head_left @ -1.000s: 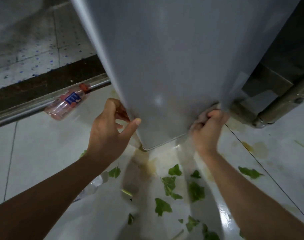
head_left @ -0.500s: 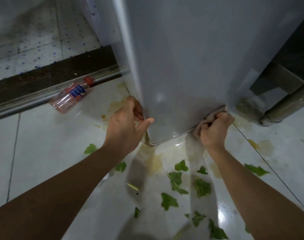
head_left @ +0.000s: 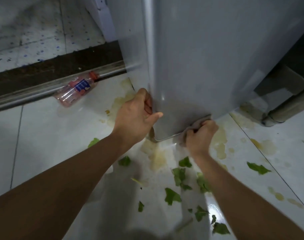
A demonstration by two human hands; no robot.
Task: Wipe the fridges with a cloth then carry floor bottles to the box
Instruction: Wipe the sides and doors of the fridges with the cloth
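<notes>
Left hand (head_left: 137,116) grips the fridge (head_left: 208,58) door's lower left edge; right hand (head_left: 200,134) clutches a cloth (head_left: 191,128) against its bottom edge. Bottle (head_left: 76,90) lies far left on the floor (head_left: 44,135).

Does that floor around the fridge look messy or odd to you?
Yes. Torn green leaves lie scattered on the white floor tiles, with yellowish stains beside the fridge. A plastic bottle lies on its side against the metal rail.
</notes>
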